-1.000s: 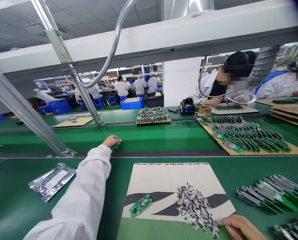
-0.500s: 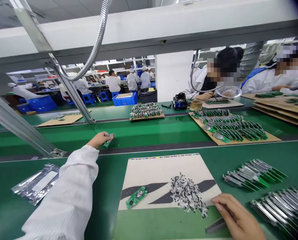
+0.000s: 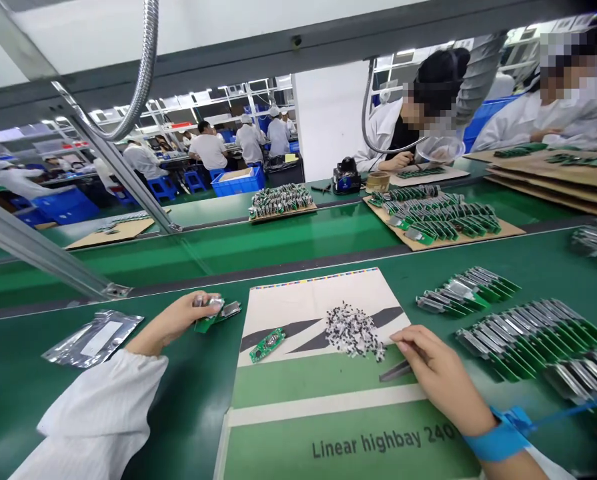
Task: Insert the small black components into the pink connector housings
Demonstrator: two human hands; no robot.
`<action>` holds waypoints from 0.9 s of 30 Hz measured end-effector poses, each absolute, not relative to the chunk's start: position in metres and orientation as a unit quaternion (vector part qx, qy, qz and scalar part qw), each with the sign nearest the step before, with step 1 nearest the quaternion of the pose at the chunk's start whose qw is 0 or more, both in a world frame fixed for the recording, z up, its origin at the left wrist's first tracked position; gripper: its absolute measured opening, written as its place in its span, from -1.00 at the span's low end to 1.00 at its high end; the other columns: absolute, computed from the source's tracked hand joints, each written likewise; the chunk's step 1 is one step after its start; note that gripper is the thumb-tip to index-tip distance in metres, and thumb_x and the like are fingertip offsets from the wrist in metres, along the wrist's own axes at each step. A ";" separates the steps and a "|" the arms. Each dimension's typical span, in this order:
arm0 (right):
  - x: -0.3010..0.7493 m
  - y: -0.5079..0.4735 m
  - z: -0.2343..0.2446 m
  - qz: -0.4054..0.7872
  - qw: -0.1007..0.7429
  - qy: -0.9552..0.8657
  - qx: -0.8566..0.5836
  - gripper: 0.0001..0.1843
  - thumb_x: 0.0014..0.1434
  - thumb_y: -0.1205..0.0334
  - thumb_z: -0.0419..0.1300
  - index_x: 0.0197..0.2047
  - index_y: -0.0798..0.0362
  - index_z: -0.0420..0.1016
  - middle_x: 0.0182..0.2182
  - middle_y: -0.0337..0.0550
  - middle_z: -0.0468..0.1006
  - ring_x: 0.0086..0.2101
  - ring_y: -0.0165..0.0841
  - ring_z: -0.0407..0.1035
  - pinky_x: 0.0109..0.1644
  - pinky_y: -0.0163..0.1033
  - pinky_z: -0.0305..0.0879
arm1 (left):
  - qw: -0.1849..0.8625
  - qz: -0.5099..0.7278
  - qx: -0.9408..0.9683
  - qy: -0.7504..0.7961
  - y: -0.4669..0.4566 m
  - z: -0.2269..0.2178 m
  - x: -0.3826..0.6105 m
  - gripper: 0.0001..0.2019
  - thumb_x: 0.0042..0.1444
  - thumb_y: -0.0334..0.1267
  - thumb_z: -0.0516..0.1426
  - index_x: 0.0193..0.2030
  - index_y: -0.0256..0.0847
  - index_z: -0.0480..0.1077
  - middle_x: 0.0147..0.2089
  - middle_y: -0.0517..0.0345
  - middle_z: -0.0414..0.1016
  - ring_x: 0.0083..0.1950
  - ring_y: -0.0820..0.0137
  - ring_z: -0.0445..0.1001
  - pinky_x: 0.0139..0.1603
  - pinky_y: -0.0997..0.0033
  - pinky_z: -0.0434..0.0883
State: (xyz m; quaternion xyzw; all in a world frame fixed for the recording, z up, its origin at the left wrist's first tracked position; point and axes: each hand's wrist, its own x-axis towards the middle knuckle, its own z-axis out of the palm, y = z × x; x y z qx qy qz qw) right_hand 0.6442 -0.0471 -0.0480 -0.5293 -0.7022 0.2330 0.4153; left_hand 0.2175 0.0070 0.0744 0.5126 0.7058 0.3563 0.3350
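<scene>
My left hand (image 3: 191, 317) is closed on green circuit boards (image 3: 221, 315) with silvery parts, just left of the printed cardboard sheet (image 3: 298, 375); how many it holds is partly hidden. My right hand (image 3: 431, 360) is at the sheet's right edge, its thumb and forefinger together. Dark tweezers (image 3: 395, 372) stick out from under its palm, pointing left. Close to these fingertips lies a heap of small black and white parts (image 3: 351, 327). A single green circuit board (image 3: 269, 345) lies flat on the left of the sheet.
Rows of circuit boards (image 3: 533, 333) lean together at the right. A silvery bag (image 3: 95, 339) lies at the left. Beyond, a green belt (image 3: 298, 240) runs across, with a board-laden cardboard tray (image 3: 508, 230) overlapping it. A co-worker (image 3: 383, 137) sits opposite, behind a magnifier lens (image 3: 441, 150).
My left hand has come back from over the green belt to beside the cardboard sheet, still holding boards. My right hand stays by the heap with the tweezers. The view has tilted down.
</scene>
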 end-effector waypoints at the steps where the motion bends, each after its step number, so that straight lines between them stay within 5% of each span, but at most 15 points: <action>1: 0.644 -0.048 -0.046 0.230 0.424 -0.697 -0.530 -0.78 0.30 0.09 0.05 -0.22 -0.02 0.47 -0.28 -0.07 0.54 -0.34 -0.26 0.45 -0.39 -0.21 0.43 | 0.342 0.366 0.506 0.702 0.000 0.077 0.222 -0.49 -0.45 -0.02 0.43 -0.61 -0.16 0.17 -0.50 0.15 0.45 -0.42 0.32 0.43 -0.49 0.45 0.30; 7: 0.634 -0.071 -0.033 0.247 0.495 -0.653 -0.516 -0.90 0.24 0.16 0.15 -0.22 -0.01 0.39 -0.34 -0.14 0.54 -0.32 -0.30 0.49 -0.31 -0.23 0.52 | 0.439 0.463 0.454 0.621 -0.065 0.078 0.283 -0.48 -0.30 -0.11 0.40 -0.53 -0.14 0.07 -0.41 0.19 0.52 -0.28 0.24 0.55 -0.35 0.40 0.39; 12: 0.607 -0.110 -0.001 0.301 0.563 -0.651 -0.410 -0.86 0.23 0.38 0.12 -0.21 -0.07 0.29 -0.30 -0.18 0.50 -0.13 -0.27 0.50 -0.14 -0.16 0.57 | 0.530 0.467 0.465 0.534 -0.118 0.058 0.366 -0.56 -0.24 -0.27 0.37 -0.57 -0.14 0.09 -0.46 0.23 0.49 -0.41 0.27 0.57 -0.43 0.38 0.41; 17: 0.590 -0.132 0.036 0.256 0.555 -0.706 -0.357 -0.73 0.17 0.51 0.09 -0.23 -0.09 0.20 -0.38 -0.27 0.50 -0.14 -0.33 0.53 -0.16 -0.29 0.55 | 0.466 0.474 0.554 0.500 -0.140 0.045 0.409 -0.59 -0.19 -0.28 0.36 -0.55 -0.10 0.13 -0.46 0.23 0.50 -0.47 0.35 0.48 -0.48 0.41 0.38; 27: 0.583 -0.146 0.049 0.154 0.511 -0.758 -0.374 -0.83 0.32 0.34 0.05 -0.33 -0.04 0.23 -0.40 -0.26 0.59 -0.22 -0.43 0.57 -0.16 -0.42 0.51 | 0.366 0.483 0.651 0.458 -0.155 0.056 0.420 -0.63 -0.14 -0.46 0.35 -0.47 -0.12 0.19 -0.36 0.30 0.60 -0.40 0.45 0.56 -0.39 0.57 0.47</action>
